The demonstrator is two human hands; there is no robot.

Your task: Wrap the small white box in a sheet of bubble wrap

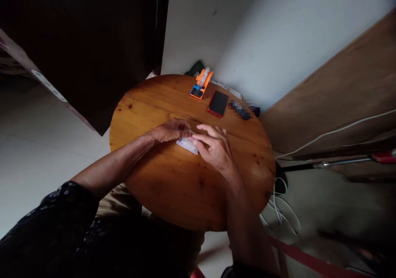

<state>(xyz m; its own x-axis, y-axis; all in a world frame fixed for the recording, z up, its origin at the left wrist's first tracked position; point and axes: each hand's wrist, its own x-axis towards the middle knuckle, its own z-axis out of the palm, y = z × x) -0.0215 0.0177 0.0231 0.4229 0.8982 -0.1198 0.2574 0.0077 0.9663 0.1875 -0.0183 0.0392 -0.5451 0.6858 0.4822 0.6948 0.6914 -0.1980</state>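
Observation:
A small flat whitish plastic packet [187,144] with faint reddish print lies at the middle of the round wooden table. My left hand [169,130] is closed, its thumb and fingers pinching the packet's far edge. From the right, my right hand [215,147] reaches over the packet's right side. Its fingers are spread, with the index fingertip and thumb at the packet's edge and the other fingers stretched out above the table. Part of the packet is hidden under the fingertips.
On the round table [173,179], an orange tape dispenser [202,82] stands at the far edge. Beside it lie a dark phone with a red rim [218,103] and a dark, pixelated item [240,109]. A white wall rises behind; white cables [280,206] hang at the right.

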